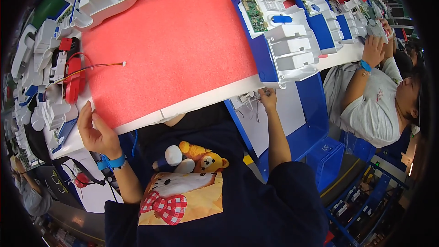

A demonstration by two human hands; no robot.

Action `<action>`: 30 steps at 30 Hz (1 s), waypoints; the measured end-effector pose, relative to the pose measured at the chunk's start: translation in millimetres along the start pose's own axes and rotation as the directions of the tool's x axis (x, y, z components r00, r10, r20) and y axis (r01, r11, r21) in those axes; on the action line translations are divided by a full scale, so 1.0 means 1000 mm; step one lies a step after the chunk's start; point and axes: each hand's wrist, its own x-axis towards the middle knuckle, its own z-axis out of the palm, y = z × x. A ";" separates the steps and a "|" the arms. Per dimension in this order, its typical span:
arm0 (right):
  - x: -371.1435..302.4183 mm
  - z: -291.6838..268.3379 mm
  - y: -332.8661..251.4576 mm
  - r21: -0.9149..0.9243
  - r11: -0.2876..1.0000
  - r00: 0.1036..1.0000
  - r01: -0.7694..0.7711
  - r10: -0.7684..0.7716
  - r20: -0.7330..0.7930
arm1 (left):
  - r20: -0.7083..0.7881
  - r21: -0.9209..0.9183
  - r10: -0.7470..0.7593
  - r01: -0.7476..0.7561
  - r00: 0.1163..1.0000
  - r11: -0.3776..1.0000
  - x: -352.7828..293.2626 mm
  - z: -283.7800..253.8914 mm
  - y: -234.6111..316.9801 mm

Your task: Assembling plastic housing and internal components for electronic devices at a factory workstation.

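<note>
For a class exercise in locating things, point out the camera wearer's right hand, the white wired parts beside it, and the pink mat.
Right hand (269, 98): head view, middle of the hand.
White wired parts (247, 97): head view, cluster's middle.
Pink mat (169, 50): head view, bare central surface.

A white-edged tabletop (206, 102), covered by a pink-red foam sheet (164, 50), slants across the upper middle. A green surface (51, 1) shows at upper left, grey floor (87, 222) at lower left. Lower right holds a blue rack (378, 193); a narrow light (410, 169) glows near the right edge.
</note>
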 end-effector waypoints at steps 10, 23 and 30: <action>0.018 -0.025 0.135 0.267 0.964 0.905 0.018 0.097 -0.413 | 0.014 -0.321 0.423 -0.397 0.906 0.860 -0.011 0.011 0.077; -0.070 -0.067 0.004 -0.660 0.708 0.915 -0.250 -0.049 -0.400 | 0.189 -0.178 0.184 -0.150 0.965 0.972 -0.006 0.036 0.056; 0.001 -0.004 -0.009 -0.620 0.346 0.677 0.704 -0.589 0.441 | 0.168 -0.183 0.211 -0.179 0.963 0.967 -0.008 0.047 0.052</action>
